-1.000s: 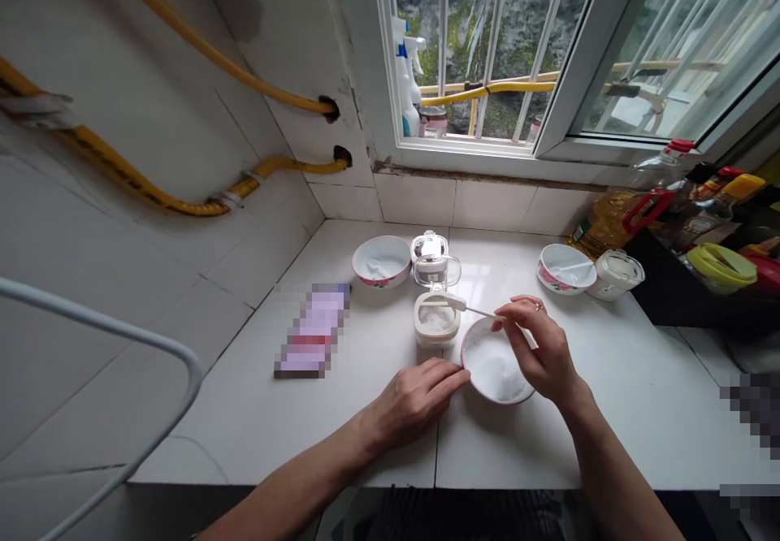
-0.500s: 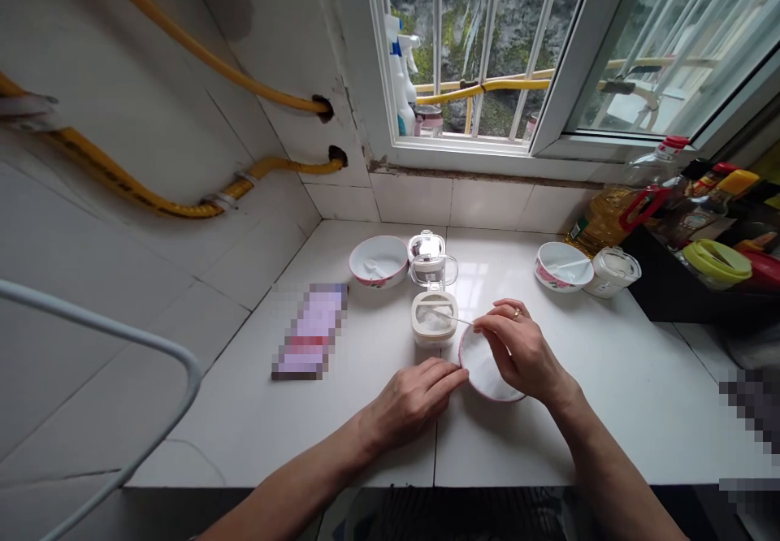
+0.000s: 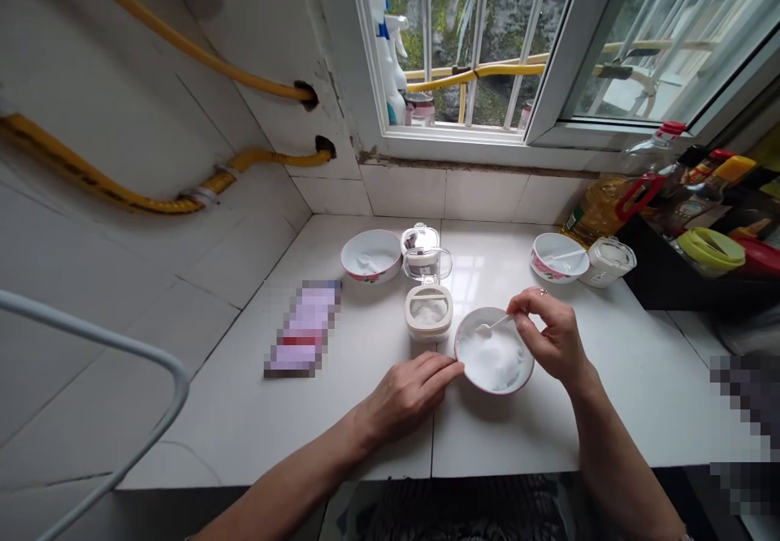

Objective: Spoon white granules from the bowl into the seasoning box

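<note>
A bowl of white grains (image 3: 495,362) stands near the front of the white counter. My right hand (image 3: 552,334) pinches the handle of a small white spoon (image 3: 486,331), whose tip is over the grains inside the bowl's left part. With its fingertips, my left hand (image 3: 418,391) touches the bowl's left rim; its fingers lie extended and hold nothing. Just left of the bowl, an open square jar (image 3: 429,313) contains white grains, its clear lid (image 3: 427,263) flipped back. Behind it stands a second jar (image 3: 420,237).
A bowl with a spoon (image 3: 371,257) stands back left, a blurred purple packet (image 3: 305,326) in front of it. At the right are a flowered bowl (image 3: 559,258), a white jar (image 3: 608,263), an oil bottle (image 3: 600,208) and a black condiment rack (image 3: 664,281).
My right hand has moved right with the spoon, whose tip has left the open jar and is now over the bowl. My left hand stays at the rim. The view has shifted slightly.
</note>
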Tool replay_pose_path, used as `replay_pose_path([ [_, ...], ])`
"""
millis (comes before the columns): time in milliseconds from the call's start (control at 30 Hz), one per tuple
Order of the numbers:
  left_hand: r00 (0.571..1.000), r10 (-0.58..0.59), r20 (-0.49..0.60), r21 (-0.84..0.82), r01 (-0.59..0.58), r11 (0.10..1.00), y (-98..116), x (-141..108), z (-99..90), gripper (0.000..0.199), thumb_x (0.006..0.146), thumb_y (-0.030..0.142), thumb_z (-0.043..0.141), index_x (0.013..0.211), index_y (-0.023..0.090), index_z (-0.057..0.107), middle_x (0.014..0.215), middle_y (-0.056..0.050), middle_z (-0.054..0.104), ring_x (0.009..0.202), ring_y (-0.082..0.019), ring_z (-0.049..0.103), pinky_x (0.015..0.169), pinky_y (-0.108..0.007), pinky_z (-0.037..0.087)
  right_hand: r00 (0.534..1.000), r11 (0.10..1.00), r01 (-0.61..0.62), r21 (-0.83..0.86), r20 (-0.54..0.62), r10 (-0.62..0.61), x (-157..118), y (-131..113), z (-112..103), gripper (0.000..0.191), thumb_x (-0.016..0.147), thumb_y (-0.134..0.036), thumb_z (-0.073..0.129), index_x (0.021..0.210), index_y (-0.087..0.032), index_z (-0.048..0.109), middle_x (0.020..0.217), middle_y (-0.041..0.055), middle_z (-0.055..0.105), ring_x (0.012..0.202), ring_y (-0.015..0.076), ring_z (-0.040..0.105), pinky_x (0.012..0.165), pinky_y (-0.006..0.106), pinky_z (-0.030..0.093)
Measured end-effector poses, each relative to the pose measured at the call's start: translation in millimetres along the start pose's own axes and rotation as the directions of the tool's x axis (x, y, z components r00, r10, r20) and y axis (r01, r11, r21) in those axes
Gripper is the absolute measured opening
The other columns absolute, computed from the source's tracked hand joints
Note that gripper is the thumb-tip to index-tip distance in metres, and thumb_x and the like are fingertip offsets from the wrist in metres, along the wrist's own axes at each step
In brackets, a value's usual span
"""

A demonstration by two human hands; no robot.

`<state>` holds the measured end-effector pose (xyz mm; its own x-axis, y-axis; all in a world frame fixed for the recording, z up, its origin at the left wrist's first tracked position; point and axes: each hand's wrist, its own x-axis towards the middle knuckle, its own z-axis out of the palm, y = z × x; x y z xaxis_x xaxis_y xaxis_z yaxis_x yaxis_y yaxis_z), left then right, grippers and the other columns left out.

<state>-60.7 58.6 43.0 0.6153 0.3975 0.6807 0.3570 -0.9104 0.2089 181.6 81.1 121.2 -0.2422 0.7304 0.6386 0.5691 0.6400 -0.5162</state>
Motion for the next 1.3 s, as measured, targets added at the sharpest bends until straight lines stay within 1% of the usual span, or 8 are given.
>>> replay_pose_path([
  [67, 1.0, -0.001, -0.002, -0.002, 0.001, 1.0, 0, 0, 0.2, 0.031, 0.094, 0.003, 0.042, 0.12, 0.01, 0.058, 0.097, -0.011, 0.074, 0.086, -0.019, 0.07, 0.07, -0.03, 0.062, 0.995, 0.996, 0.067, -0.063, 0.084, -0.062, 1, 1, 0, 0.019, 0.078, -0.005, 0.047, 0.075, -0.021, 0.056, 0.06, -0.0027, 0.055, 0.056, 0.0142, 0.047, 0.07, 0.033, 0.043],
  [133, 1.0, -0.004, -0.003, -0.002, 0.004, 1.0, 1, 0, 0.2, 0.031, 0.094, 0.003, 0.042, 0.12, 0.01, 0.058, 0.097, -0.011, 0.073, 0.086, -0.018, 0.07, 0.07, -0.03, 0.062, 0.979, 0.991, 0.102, -0.087, 0.187, -0.085, 1, 1, 4, 0.019, 0.076, -0.005, 0.045, 0.074, -0.021, 0.053, 0.057, -0.0044, 0.053, 0.052, 0.0127, 0.042, 0.074, 0.034, 0.042],
  [233, 1.0, -0.012, -0.003, 0.002, 0.012, 1.0, 1, 0, 0.1, 0.032, 0.094, 0.004, 0.043, 0.121, 0.011, 0.058, 0.097, -0.011, 0.073, 0.086, -0.018, 0.07, 0.07, -0.029, 0.062, 0.962, 0.994, 0.077, -0.081, 0.269, -0.053, -1, 0, 12, 0.018, 0.075, -0.005, 0.043, 0.073, -0.021, 0.052, 0.058, -0.0044, 0.056, 0.051, 0.0121, 0.041, 0.076, 0.034, 0.042],
  [367, 1.0, -0.014, 0.001, -0.003, 0.014, 1.0, 1, 0, -0.3, 0.03, 0.095, 0.005, 0.043, 0.121, 0.011, 0.058, 0.097, -0.011, 0.073, 0.086, -0.018, 0.07, 0.071, -0.03, 0.062, 0.979, 0.997, -0.039, -0.065, 0.195, 0.051, -1, -1, 12, 0.019, 0.077, -0.007, 0.043, 0.07, -0.022, 0.052, 0.059, -0.0027, 0.058, 0.055, 0.0143, 0.047, 0.074, 0.033, 0.044],
  [467, 1.0, -0.004, -0.008, -0.01, 0.004, 1.0, 1, 1, -0.6, 0.03, 0.095, 0.004, 0.043, 0.119, 0.01, 0.058, 0.096, -0.011, 0.074, 0.084, -0.019, 0.07, 0.069, -0.03, 0.062, 0.978, 0.99, -0.137, -0.024, 0.156, 0.139, 1, -1, 7, 0.019, 0.076, -0.009, 0.045, 0.067, -0.023, 0.054, 0.06, -0.0014, 0.059, 0.061, 0.0169, 0.053, 0.07, 0.032, 0.045],
  [633, 1.0, -0.002, -0.01, -0.006, 0.002, 1.0, 1, 2, -1.2, 0.03, 0.094, 0.003, 0.043, 0.119, 0.01, 0.058, 0.096, -0.011, 0.074, 0.084, -0.018, 0.07, 0.068, -0.029, 0.062, 0.954, 0.958, -0.28, 0.066, 0.132, 0.27, 2, 0, 5, 0.018, 0.076, -0.013, 0.045, 0.065, -0.022, 0.057, 0.064, 0.0001, 0.063, 0.065, 0.0176, 0.056, 0.065, 0.03, 0.044],
  [767, 1.0, 0.001, -0.008, -0.008, -0.001, 1.0, 1, 2, -1.8, 0.029, 0.095, 0.004, 0.042, 0.118, 0.009, 0.058, 0.095, -0.012, 0.074, 0.083, -0.019, 0.07, 0.067, -0.03, 0.062, 0.924, 0.925, -0.375, 0.055, 0.108, 0.368, 2, 3, 7, 0.017, 0.073, -0.017, 0.045, 0.063, -0.021, 0.058, 0.062, 0.0002, 0.061, 0.064, 0.0175, 0.054, 0.062, 0.029, 0.041],
  [1300, 1.0, -0.008, 0.005, -0.007, 0.008, 1.0, 1, 1, -1.4, 0.031, 0.095, 0.005, 0.041, 0.122, 0.01, 0.058, 0.096, -0.012, 0.074, 0.085, -0.019, 0.071, 0.069, -0.03, 0.062, 0.949, 0.954, -0.299, -0.035, 0.097, 0.301, 0, 7, 10, 0.02, 0.072, -0.013, 0.045, 0.062, -0.023, 0.058, 0.061, 0.0005, 0.064, 0.066, 0.019, 0.056, 0.063, 0.03, 0.042],
])
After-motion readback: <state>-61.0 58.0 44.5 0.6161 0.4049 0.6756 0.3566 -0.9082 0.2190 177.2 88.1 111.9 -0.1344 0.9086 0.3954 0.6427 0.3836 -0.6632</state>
